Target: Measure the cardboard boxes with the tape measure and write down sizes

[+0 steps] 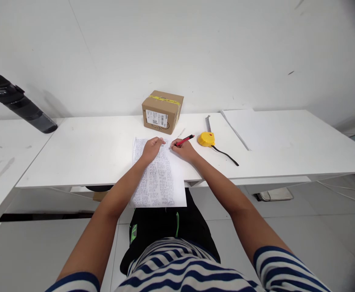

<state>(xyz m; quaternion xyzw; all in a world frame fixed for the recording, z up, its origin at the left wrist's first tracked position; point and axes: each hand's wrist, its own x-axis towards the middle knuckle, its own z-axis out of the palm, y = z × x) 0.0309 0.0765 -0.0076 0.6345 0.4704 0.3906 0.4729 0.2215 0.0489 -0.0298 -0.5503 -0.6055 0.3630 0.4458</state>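
Observation:
A sheet of paper [157, 178] dense with handwriting lies on the white table, its lower part hanging past the front edge. On its upper part rests my left hand [153, 149], fingers loosely extended and partly hidden, with nothing seen in them. My right hand [183, 149] is closed around a red and black pen [186, 140], near the sheet's upper right; the pen points down toward the paper. Just beyond the hands stands a taped cardboard box [162, 111] with a white label. To the right of my right hand is a yellow tape measure [206, 139].
A thin clear stick-like piece [181, 132] lies between box and tape measure. White sheets [241, 125] are stacked at the right against the wall. A black bottle [25, 106] stands at the far left. The table's front edge [256, 177] runs before me.

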